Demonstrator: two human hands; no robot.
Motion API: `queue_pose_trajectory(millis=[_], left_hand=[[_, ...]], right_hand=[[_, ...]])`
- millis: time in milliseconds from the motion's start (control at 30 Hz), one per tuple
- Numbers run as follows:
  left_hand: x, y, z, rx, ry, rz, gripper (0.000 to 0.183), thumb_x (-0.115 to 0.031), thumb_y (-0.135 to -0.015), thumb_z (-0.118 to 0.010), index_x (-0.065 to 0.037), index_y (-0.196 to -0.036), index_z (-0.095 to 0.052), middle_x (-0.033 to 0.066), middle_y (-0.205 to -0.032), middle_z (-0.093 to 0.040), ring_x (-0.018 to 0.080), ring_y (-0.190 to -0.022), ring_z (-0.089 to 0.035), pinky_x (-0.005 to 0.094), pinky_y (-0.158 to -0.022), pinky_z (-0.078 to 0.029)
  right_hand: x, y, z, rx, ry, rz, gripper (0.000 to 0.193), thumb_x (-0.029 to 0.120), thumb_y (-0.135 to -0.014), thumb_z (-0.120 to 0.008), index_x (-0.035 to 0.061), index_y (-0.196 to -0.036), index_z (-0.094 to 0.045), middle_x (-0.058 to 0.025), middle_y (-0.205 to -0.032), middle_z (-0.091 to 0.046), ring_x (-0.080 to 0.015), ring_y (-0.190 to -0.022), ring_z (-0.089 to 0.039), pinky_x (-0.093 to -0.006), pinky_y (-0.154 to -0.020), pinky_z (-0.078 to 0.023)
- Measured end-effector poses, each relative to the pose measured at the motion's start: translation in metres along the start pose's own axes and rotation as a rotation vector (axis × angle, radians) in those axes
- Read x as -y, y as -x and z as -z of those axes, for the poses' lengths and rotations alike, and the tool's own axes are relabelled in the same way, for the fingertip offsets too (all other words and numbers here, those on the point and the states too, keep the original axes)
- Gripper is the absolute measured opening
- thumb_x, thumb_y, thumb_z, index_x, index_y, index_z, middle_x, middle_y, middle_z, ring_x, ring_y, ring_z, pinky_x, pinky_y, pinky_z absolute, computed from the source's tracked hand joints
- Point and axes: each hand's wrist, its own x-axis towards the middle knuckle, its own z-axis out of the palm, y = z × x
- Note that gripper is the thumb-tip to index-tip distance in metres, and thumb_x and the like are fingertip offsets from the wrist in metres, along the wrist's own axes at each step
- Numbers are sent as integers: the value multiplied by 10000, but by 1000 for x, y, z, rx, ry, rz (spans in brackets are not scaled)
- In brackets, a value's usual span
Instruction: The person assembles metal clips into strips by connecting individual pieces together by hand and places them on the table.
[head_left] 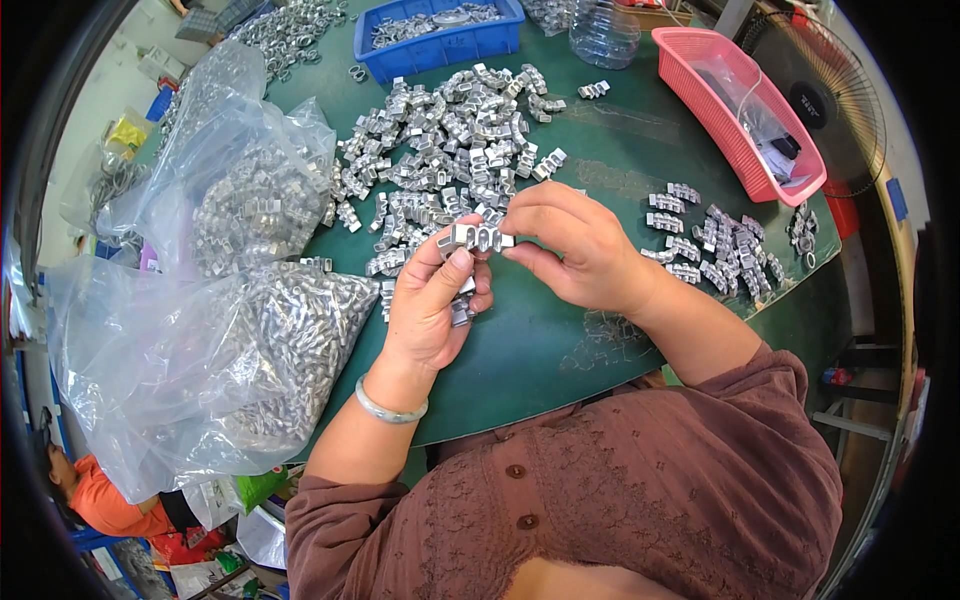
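A short strip of silver metal links [478, 238] lies across the fingers of my left hand [425, 315], whose thumb presses on it. More silver links show below, between the palm and curled fingers of that hand. With thumb and forefinger, my right hand [580, 250] pinches the right end of the same strip. Just beyond both hands spreads a large heap of similar metal link pieces [450, 135]. To the right, several joined link strips [735, 250] lie in a loose group on the green table [480, 375].
Clear plastic bags [310, 340] full of metal pieces crowd the left side. A blue bin [440, 45] of parts stands at the back. At the right are a pink basket [740, 115] and a black fan [840, 100]. Another person [110, 500] is at lower left.
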Motion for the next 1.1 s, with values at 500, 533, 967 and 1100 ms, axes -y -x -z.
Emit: queue_pose_trajectory(millis=[500, 533, 967, 1100], left_hand=[[-1, 1, -3, -91, -196, 170, 151, -134, -777, -612, -56, -881, -537, 9, -732, -533, 69, -582, -475, 183, -470, -362], [-1, 0, -2, -106, -208, 181, 158, -136, -769, -621, -49, -871, -538, 3, -721, -532, 70, -571, -476, 182, -463, -359], [-1, -2, 3, -98, -11, 98, 132, -128, -831, -527, -54, -938, -549, 78, -769, -579, 92, -549, -486, 207, -456, -371], [-2, -2, 3, -105, -8, 84, 128, -117, -829, -527, -57, -940, -546, 79, -768, -579, 91, -555, -492, 206, -462, -372]], right_hand=[[-4, 4, -3, 219, -913, -739, 175, 102, -833, -518, -3, -967, -559, -7, -796, -564, -51, -675, -484, -194, -600, -410], [-6, 4, -3, 255, -884, -748, 157, 96, -827, -524, -3, -942, -564, -13, -806, -578, -50, -659, -489, -193, -593, -414], [-15, 7, -2, -39, -1131, -901, 131, 86, -811, -535, 34, -931, -540, -10, -744, -558, -77, -642, -526, -204, -582, -433], [-15, 7, -3, -38, -1142, -896, 134, 87, -809, -540, 35, -933, -536, -14, -749, -560, -80, -646, -529, -209, -586, -438]])
